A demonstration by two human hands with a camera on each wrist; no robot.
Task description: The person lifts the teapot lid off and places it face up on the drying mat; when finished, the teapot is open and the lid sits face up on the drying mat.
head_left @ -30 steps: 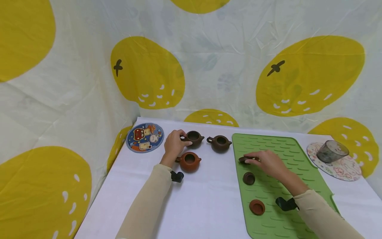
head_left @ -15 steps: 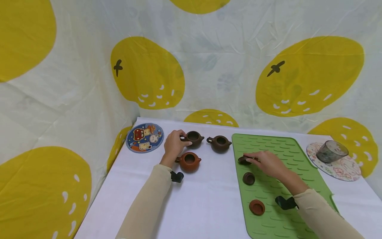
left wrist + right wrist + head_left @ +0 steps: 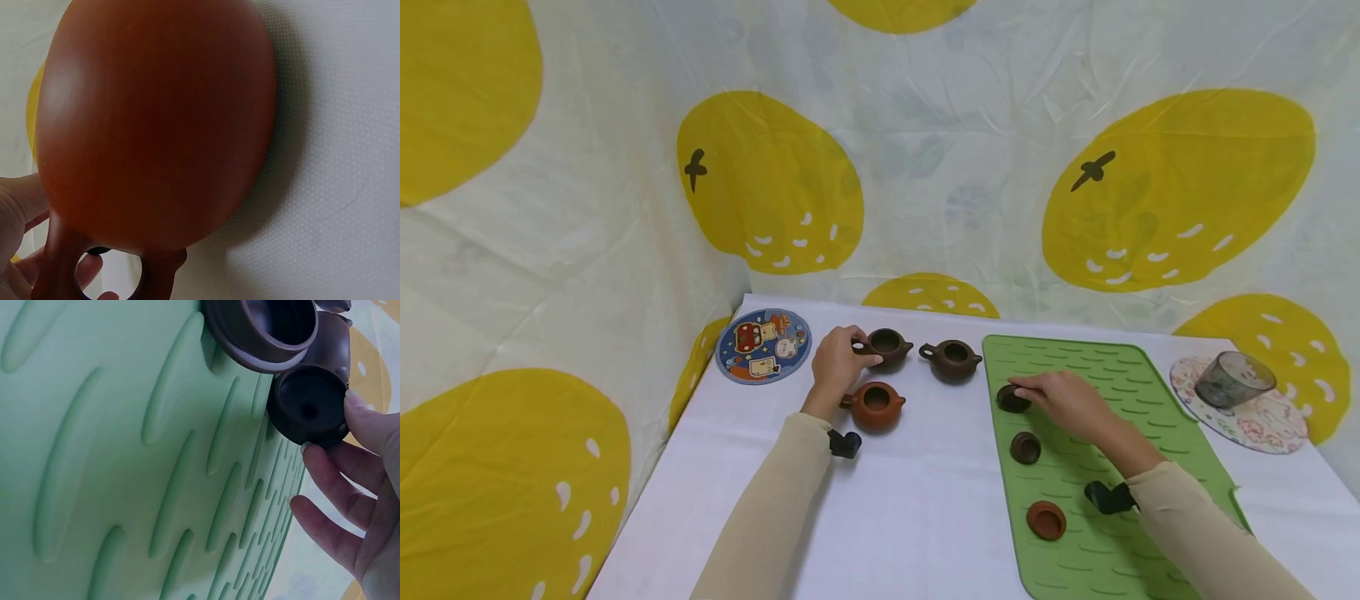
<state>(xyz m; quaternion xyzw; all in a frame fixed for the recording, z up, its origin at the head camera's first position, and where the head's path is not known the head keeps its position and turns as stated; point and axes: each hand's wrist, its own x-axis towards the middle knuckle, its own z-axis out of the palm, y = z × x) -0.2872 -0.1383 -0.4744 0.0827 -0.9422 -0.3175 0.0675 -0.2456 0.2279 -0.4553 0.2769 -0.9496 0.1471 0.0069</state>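
Note:
My left hand pinches the handle of a small dark brown teapot without a lid, standing at the back of the table. Just in front of it stands a lidless red-brown teapot, which fills much of the left wrist view. Over the green mat's left edge, my right hand holds a dark round lid by its rim; in the right wrist view the lid's hollow side faces the camera. A brown lid and a red-brown lid lie on the mat nearer to me.
Another lidless dark teapot stands between the left hand's teapot and the green mat. At far right a smoky glass sits on a floral round mat. A blue cartoon coaster lies at the far left.
In my right hand the dark lid has turned from nearly edge-on to showing more of its round face, and the hand has shifted slightly left. My left hand and the teapots have not moved.

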